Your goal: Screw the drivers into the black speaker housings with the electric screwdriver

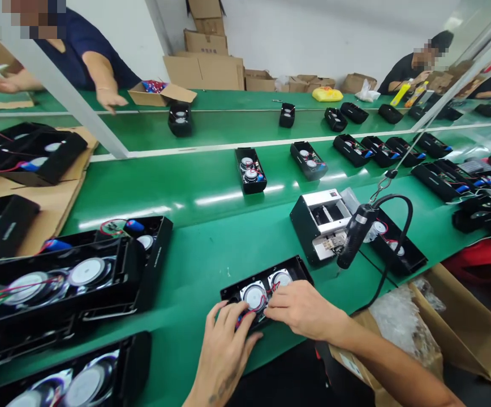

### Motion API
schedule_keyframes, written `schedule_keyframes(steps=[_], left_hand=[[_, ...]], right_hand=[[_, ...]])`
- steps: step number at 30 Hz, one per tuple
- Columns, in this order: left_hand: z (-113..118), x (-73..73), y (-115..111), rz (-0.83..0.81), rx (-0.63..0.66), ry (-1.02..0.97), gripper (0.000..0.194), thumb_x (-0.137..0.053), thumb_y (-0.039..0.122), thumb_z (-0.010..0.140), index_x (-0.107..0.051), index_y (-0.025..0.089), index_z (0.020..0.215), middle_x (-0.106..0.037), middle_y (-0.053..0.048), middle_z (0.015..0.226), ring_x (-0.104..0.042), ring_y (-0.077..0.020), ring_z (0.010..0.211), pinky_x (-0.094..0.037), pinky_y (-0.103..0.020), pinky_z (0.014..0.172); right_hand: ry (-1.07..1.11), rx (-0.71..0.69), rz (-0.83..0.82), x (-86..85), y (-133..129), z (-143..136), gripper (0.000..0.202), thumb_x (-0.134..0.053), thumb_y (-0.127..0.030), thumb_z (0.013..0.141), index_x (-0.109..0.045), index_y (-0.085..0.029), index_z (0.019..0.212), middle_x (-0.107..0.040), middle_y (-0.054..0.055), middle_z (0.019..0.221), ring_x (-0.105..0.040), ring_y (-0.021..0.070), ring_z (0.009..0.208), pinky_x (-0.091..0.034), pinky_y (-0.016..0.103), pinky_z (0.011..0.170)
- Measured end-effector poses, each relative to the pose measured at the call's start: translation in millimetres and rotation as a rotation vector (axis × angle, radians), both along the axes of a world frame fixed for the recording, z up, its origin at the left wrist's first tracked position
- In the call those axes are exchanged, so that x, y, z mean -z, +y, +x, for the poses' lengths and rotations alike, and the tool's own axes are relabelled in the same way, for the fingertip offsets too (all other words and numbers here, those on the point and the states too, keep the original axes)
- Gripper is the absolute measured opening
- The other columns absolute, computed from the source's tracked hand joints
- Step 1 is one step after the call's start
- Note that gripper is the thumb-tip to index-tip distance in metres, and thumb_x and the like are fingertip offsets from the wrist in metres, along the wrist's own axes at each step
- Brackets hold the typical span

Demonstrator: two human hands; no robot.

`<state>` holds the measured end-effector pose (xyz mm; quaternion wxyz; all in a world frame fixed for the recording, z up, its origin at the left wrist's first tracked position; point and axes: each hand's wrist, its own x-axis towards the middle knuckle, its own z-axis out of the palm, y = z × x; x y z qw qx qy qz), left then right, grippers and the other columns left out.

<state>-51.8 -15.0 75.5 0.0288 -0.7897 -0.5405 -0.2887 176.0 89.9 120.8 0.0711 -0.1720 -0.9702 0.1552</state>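
Observation:
A black speaker box [266, 282] lies open in front of me, with two round speakers, white in the middle, and thin red wires inside. My left hand [228, 333] curls over its near left side, gripping it, its fingertips by the left speaker [254, 297] and a small blue part. My right hand [300, 311] is closed in a pinch just below the right speaker [281, 278], close to the red wires. What lies between its fingertips is hidden. Beyond the box, a black electric screwdriver [353, 234] hangs from a cable, tip down.
A screw feeder [322, 217] stands right of centre, beside another speaker box [398, 246]. Large speaker boxes [101, 265] crowd the left. Several more sit along the green bench [194, 243]. Cartons with plastic bags [415, 322] are at lower right. Co-workers [101, 62] sit across the bench.

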Motion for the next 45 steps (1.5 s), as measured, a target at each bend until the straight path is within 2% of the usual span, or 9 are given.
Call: schedule_keyframes(steps=[9, 15, 18, 21, 26, 29, 32, 40, 45], left_hand=[[1, 7.8, 11, 0.015, 0.062, -0.067, 0.015, -0.069, 0.017, 0.097, -0.071, 0.021, 0.112, -0.074, -0.009, 0.117, -0.069, -0.0252, 0.109, -0.053, -0.051, 0.11], [2, 8.7, 10, -0.002, 0.102, -0.095, 0.009, -0.068, 0.019, 0.098, -0.071, 0.019, 0.107, -0.075, -0.007, 0.111, -0.068, -0.0242, 0.108, -0.051, -0.05, 0.112], [2, 9.0, 12, -0.012, 0.111, -0.069, 0.006, -0.069, 0.019, 0.098, -0.072, 0.019, 0.104, -0.075, -0.006, 0.11, -0.067, -0.0243, 0.109, -0.05, -0.048, 0.113], [1, 8.6, 15, -0.025, 0.112, -0.038, 0.003, -0.071, 0.018, 0.097, -0.072, 0.019, 0.099, -0.076, -0.006, 0.11, -0.066, -0.0254, 0.109, -0.049, -0.048, 0.113], [1, 4.8, 18, -0.089, 0.124, 0.044, 0.016, -0.084, 0.02, 0.087, -0.075, 0.02, 0.1, -0.078, -0.005, 0.112, -0.064, -0.0274, 0.11, -0.05, -0.05, 0.108], [-1, 0.6, 24, -0.151, 0.149, 0.056, 0.02, -0.09, 0.021, 0.082, -0.077, 0.02, 0.097, -0.078, -0.004, 0.114, -0.064, -0.0278, 0.109, -0.05, -0.049, 0.103], [-9, -5.6, 38, -0.264, 0.193, 0.039, 0.014, -0.089, 0.026, 0.084, -0.08, 0.022, 0.094, -0.078, -0.004, 0.117, -0.066, -0.0259, 0.107, -0.05, -0.045, 0.095], [-27, -25.7, 86, -0.713, 0.199, -0.128, 0.025, -0.089, 0.049, 0.082, -0.083, 0.025, 0.081, -0.071, 0.001, 0.12, -0.068, -0.0153, 0.087, -0.047, -0.032, 0.078], [-24, -24.9, 88, -0.719, 0.184, -0.17, 0.027, -0.09, 0.049, 0.078, -0.082, 0.024, 0.076, -0.07, 0.0, 0.116, -0.065, -0.014, 0.082, -0.046, -0.031, 0.075]], right_hand=[[-0.145, 0.047, 0.069, -1.9, -10, -6, 0.012, -0.06, -0.018, 0.109, -0.071, -0.018, 0.107, -0.077, 0.001, 0.096, -0.068, 0.0191, 0.086, -0.04, 0.038, 0.066], [-0.161, 0.02, -0.015, -2.2, -14, -4, 0.017, -0.064, -0.012, 0.101, -0.071, -0.017, 0.115, -0.078, 0.002, 0.102, -0.068, 0.0199, 0.093, -0.045, 0.038, 0.083], [-0.16, -0.001, 0.014, -2.5, -14, -3, 0.016, -0.059, -0.012, 0.105, -0.071, -0.015, 0.114, -0.077, 0.003, 0.099, -0.067, 0.0207, 0.09, -0.044, 0.04, 0.093], [-0.165, 0.015, 0.015, -1.0, -10, -3, 0.019, -0.054, -0.011, 0.107, -0.071, -0.015, 0.112, -0.077, 0.004, 0.1, -0.067, 0.0214, 0.093, -0.042, 0.04, 0.096], [-0.177, -0.039, -0.095, -1.9, -2, -2, 0.022, -0.06, -0.006, 0.096, -0.072, -0.016, 0.111, -0.078, 0.006, 0.103, -0.067, 0.0223, 0.09, -0.044, 0.039, 0.092], [-0.163, -0.012, -0.139, -4.6, -2, -3, 0.017, -0.063, -0.013, 0.096, -0.071, -0.014, 0.112, -0.078, 0.009, 0.107, -0.068, 0.0248, 0.095, -0.045, 0.04, 0.094], [-0.179, -0.004, -0.121, -7.4, 3, -10, 0.023, -0.059, -0.008, 0.098, -0.069, -0.011, 0.119, -0.077, 0.014, 0.112, -0.069, 0.0268, 0.103, -0.045, 0.041, 0.096], [-0.26, 0.036, -0.17, -16.8, 40, -32, 0.036, -0.069, -0.015, 0.097, -0.071, -0.013, 0.132, -0.08, 0.011, 0.09, -0.07, 0.0259, 0.085, -0.043, 0.039, 0.089], [-0.264, 0.054, -0.128, -22.7, 32, -32, 0.045, -0.067, -0.012, 0.096, -0.067, -0.014, 0.14, -0.081, 0.012, 0.097, -0.069, 0.0261, 0.085, -0.041, 0.039, 0.088]])
